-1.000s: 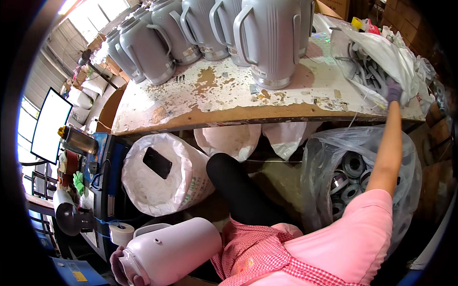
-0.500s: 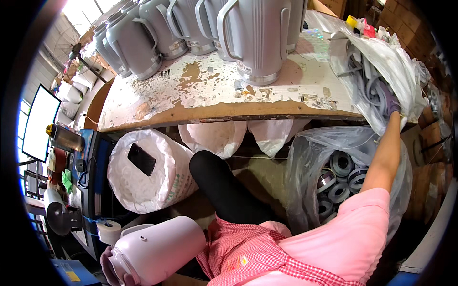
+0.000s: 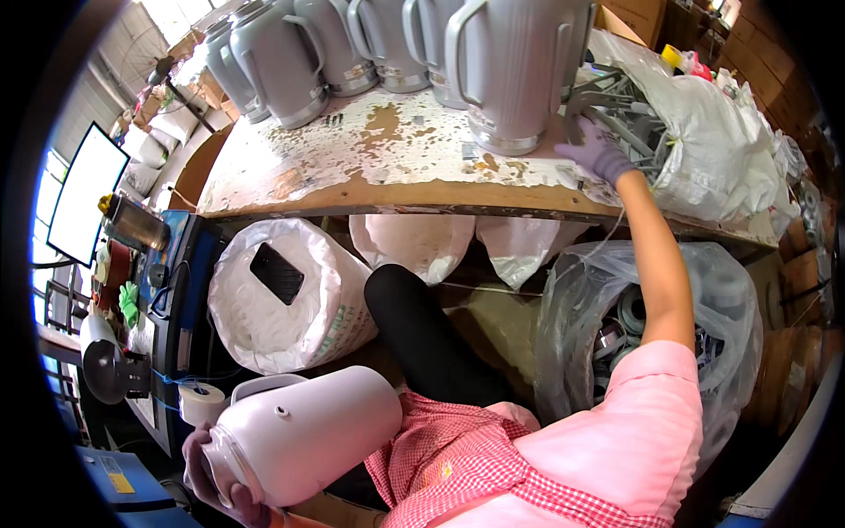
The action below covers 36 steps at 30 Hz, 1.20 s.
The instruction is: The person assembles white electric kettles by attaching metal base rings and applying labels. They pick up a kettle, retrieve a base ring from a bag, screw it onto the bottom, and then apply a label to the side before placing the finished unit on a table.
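Observation:
My left hand [image 3: 220,484], in a purple glove, is closed round the neck end of a pale lilac-grey thermos jug [image 3: 312,431]. The jug lies on its side across my lap, with its handle on the upper side and a small round hole in its body. On the table at the right, my purple-gloved right hand [image 3: 600,151] is beside a heap of grey plastic handles [image 3: 629,114], thumb and fingers apart. Its fingertips reach the heap's left edge. The handles spill from the mouth of a white plastic bag [image 3: 717,150].
Several grey jugs [image 3: 519,79] stand along the back of the worn table [image 3: 352,167]. Below are a white sack [image 3: 343,308] with a black phone [image 3: 277,273] on it, and a clear bag [image 3: 563,326] of grey rings. A monitor [image 3: 84,198] stands at the left.
My right hand has come out of the white bag and moved left onto the table. Grey handles now lie spilled out of the bag. My left hand still holds the jug.

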Motion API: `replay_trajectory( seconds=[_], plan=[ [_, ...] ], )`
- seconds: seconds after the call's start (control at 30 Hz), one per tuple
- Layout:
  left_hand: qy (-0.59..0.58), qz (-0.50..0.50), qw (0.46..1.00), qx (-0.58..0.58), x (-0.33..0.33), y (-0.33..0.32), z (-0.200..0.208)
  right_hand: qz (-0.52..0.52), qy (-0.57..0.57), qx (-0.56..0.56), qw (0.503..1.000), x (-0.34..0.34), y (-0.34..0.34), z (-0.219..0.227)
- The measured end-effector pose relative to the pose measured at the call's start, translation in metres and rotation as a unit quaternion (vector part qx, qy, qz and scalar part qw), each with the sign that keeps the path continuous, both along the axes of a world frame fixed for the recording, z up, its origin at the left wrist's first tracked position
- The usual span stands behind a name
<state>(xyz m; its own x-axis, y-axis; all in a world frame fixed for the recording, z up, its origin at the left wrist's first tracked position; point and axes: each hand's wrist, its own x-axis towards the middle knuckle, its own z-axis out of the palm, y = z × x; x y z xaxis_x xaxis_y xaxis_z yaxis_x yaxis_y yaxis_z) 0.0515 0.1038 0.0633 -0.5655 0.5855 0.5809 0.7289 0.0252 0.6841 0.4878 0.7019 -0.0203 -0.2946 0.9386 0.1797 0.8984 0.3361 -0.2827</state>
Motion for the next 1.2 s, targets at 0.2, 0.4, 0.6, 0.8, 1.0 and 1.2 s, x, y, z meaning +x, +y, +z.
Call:
replay_trajectory(
  seconds=[0.2, 0.4, 0.6, 0.8, 1.0, 1.2],
  plan=[
    [0.056, 0.055, 0.997, -0.018, 0.036, -0.007, 0.010, 0.006, -0.274, 0.015, 0.962, 0.100, -0.016, -0.002],
    [0.059, 0.010, 0.997, -0.056, 0.009, -0.031, -0.030, -0.003, 0.006, 0.044, 0.999, 0.065, 0.004, -0.013],
    [0.104, -0.033, 0.994, 0.031, 0.027, -0.018, -0.038, 0.116, 0.165, 0.196, 0.960, 0.043, 0.020, 0.007],
    [0.141, -0.040, 0.988, 0.040, 0.062, -0.029, -0.044, 0.070, 0.404, 0.212, 0.887, 0.038, -0.010, 0.026],
    [0.052, 0.031, 0.997, -0.045, 0.091, -0.033, -0.053, 0.406, 0.391, 0.089, 0.821, -0.108, -0.252, 0.071],
    [0.093, -0.033, 0.994, -0.055, 0.085, -0.012, -0.051, 0.758, 0.177, 0.025, 0.627, -0.235, -0.383, 0.042]
  ],
)
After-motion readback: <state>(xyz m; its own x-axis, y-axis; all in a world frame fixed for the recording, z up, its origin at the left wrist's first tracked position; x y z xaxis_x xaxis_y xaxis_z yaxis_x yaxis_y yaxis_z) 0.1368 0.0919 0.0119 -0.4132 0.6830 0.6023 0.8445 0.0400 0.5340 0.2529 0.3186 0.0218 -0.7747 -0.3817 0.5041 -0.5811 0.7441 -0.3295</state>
